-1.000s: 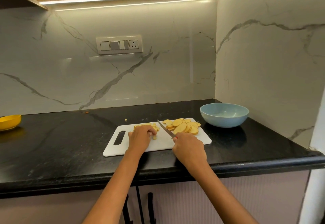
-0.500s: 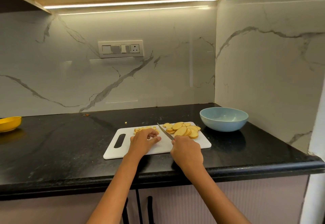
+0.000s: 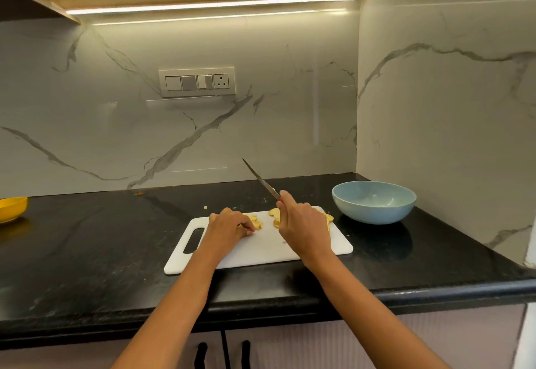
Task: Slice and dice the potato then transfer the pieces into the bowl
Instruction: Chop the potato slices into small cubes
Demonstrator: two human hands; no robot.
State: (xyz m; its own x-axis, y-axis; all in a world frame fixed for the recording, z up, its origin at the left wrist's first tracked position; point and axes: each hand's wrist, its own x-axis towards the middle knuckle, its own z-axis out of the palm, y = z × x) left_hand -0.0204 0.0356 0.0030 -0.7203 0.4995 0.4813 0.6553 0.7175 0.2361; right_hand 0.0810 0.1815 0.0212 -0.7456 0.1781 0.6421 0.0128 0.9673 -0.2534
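A: Nearest the edge, both forearms are reaching over the tabletop (image 3: 87, 252) onto the white cutting board (image 3: 261, 250). Left hand (image 3: 229, 228) is sitting with fingers curled, pinching a small cluster of potato pieces (image 3: 256, 222) mid-board. Right hand (image 3: 304, 225) is wrapping the handle of the knife (image 3: 261, 178).

B: Blade orientation?

A: Lifted clear of the board, long axis running from the right hand up and away to the left, tip pointing at the back wall. Index finger is lying along the spine. Edge direction I cannot tell.

B: Rest of the potato?

A: Slices (image 3: 329, 218) are lying flat on the far right of the board, mostly hiding behind the right hand. Just past the board's right end the blue bowl (image 3: 374, 202) is sitting, looking empty. One stray crumb (image 3: 205, 207) is lying on the tabletop behind the board.

B: Risks?

A: My read: the blade is coming down close to the left fingertips, so a short tuck means a nick. Small pieces are rolling easily, so chopping fast could be scattering more off the board. Dicing looks partway done, transfer not started.
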